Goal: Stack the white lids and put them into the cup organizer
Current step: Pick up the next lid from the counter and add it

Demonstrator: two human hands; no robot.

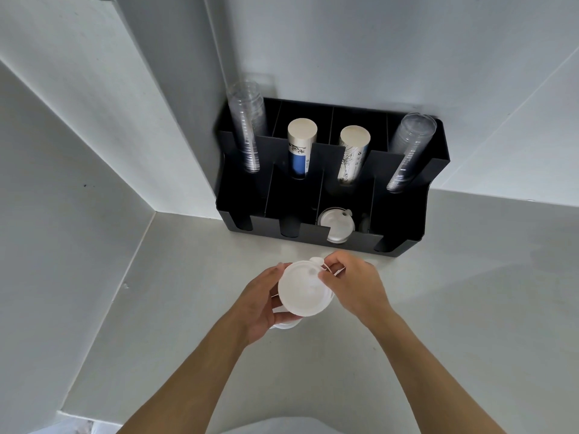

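Note:
A stack of white lids [302,291] is held above the counter, in front of the black cup organizer [404,214]. My left hand [261,303] cups the stack from the left and below. My right hand [351,281] pinches the top lid's far right edge by its small tab. More white lids [335,222] lie in the organizer's front row, in the third compartment from the left. Another white lid edge [286,325] shows under my left hand.
The organizer stands against the wall in a corner of the pale counter [438,308]. Its back row holds clear cup stacks [247,126] [407,151] at both ends and two paper cup stacks [300,148] [352,155] between. A wall panel [78,183] rises at the left.

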